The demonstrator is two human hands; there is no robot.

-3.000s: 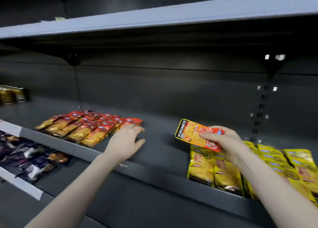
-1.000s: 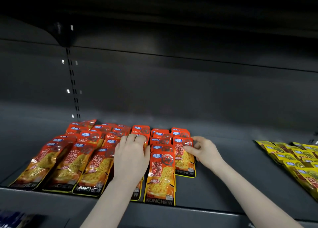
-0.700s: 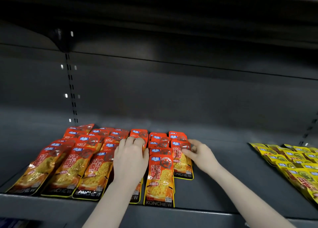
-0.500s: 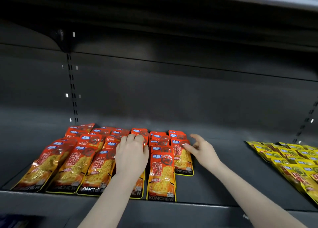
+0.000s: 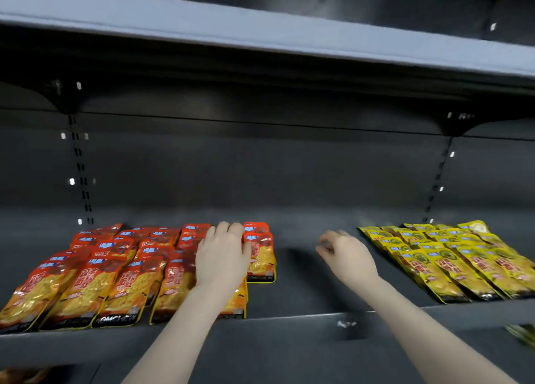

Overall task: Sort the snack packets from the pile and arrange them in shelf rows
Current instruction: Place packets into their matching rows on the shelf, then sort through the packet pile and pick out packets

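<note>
On the dark shelf [image 5: 307,282], toward its left end, red packets [image 5: 115,273] lie flat in overlapping rows that run from the front lip back toward the rear wall, their lettered bottom edges facing forward. The rightmost row (only a few packets long) stops short of the lip. The left hand [image 5: 223,256] rests palm-down on these rows near their right side, its fingers laid out fairly straight across the packet tops and pinching nothing. To the right, past a bare stretch of shelf, yellow packets [image 5: 451,265] lie in similar overlapping rows that slant toward the right edge of the view. The right hand [image 5: 344,256] hangs over the bare stretch between the two groups, well apart from both, its fingers loosely curled and holding nothing; it is somewhat blurred. Above, a grey upper shelf [image 5: 260,33] spans the view on black brackets fixed to slotted uprights in the rear wall.
</note>
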